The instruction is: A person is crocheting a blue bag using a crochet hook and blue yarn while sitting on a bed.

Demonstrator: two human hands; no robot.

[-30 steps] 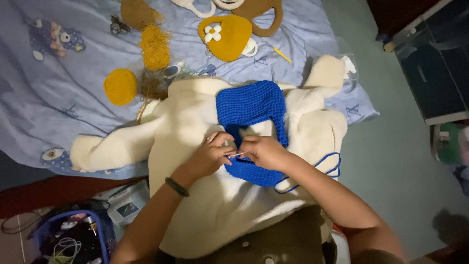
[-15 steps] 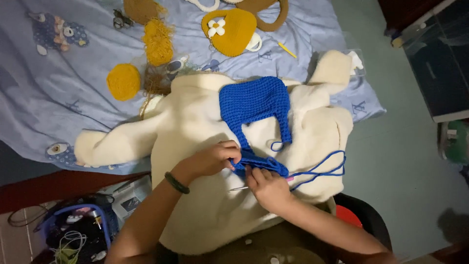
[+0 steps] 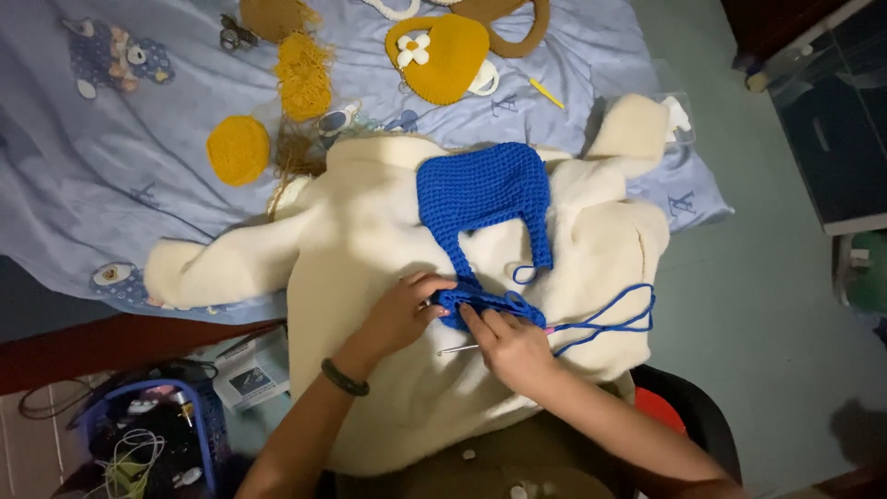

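Blue crochet bag [image 3: 483, 194] lies flat on cream fleece [image 3: 388, 249], body toward the bed, strap end toward the person; long axis runs near-far, slightly tilted. L hand [image 3: 402, 312] fingers curled, pinching strap [image 3: 480, 305] at its left edge. R hand [image 3: 510, 346] pinches strap from below w/ a crochet hook [image 3: 459, 349] lying roughly left-right, tip pointing left. Blue yarn [image 3: 610, 319] loops off to the right. Yellow bag [image 3: 442, 55] & yellow disc [image 3: 238, 148] on bedsheet [image 3: 120, 185], well apart.
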